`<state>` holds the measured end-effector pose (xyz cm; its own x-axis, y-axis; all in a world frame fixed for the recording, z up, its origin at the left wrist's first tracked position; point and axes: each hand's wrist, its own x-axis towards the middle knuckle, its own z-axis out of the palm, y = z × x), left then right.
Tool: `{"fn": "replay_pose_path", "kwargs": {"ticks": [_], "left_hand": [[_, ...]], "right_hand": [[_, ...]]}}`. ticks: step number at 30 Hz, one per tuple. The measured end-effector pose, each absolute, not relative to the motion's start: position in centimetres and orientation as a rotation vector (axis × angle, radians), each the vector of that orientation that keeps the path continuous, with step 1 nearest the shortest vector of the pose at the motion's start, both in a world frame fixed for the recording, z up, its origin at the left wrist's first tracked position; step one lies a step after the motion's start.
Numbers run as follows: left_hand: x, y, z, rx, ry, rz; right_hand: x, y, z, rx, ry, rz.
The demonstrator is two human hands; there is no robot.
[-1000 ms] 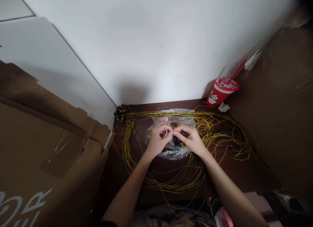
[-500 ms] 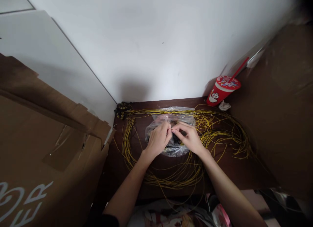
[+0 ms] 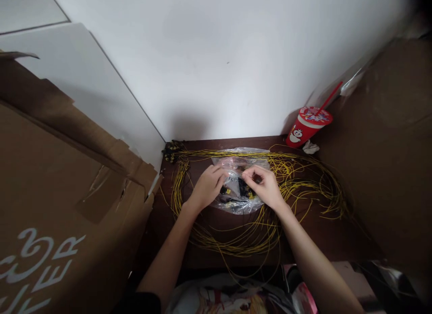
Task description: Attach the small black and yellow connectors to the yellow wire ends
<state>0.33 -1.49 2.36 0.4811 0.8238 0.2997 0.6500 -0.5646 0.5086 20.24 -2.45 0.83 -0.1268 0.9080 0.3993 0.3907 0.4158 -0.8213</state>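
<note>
My left hand (image 3: 208, 187) is over the left side of a clear plastic bag (image 3: 236, 208), fingers curled together; what they grip, if anything, is too small to make out. My right hand (image 3: 265, 186) is closed in a pinch above the bag's right side, thumb against forefinger, and the thing between them cannot be made out. A gap separates the two hands. Small black parts (image 3: 243, 188) with yellow bits show in the bag between them. Bundles of thin yellow wire (image 3: 236, 250) curve around the bag on the dark brown tabletop (image 3: 216, 227).
Dark wire ends with brassy tips (image 3: 171, 152) lie clustered at the back left. A red cup with a straw (image 3: 305, 127) and a crumpled tissue (image 3: 310, 147) are at the back right. Cardboard boxes flank both sides, the left box (image 3: 101, 192) close by. A white wall stands behind.
My hands were together at the fingertips and are now apart. The left hand has moved left, uncovering black parts in the bag. The right hand has shifted slightly right. The view has shifted a little.
</note>
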Motion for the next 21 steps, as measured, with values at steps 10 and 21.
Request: {"fn": "replay_pose_path", "kwargs": {"ticks": [10, 21], "left_hand": [[-0.2, -3.3, 1.4, 2.643, 1.375, 0.398], [1.2, -1.8, 2.6, 2.531, 1.308, 0.596]], "right_hand": [[19.7, -2.6, 0.6, -1.135, -1.810, 0.701], [19.5, -2.5, 0.4, -1.111, -1.756, 0.749]]}}
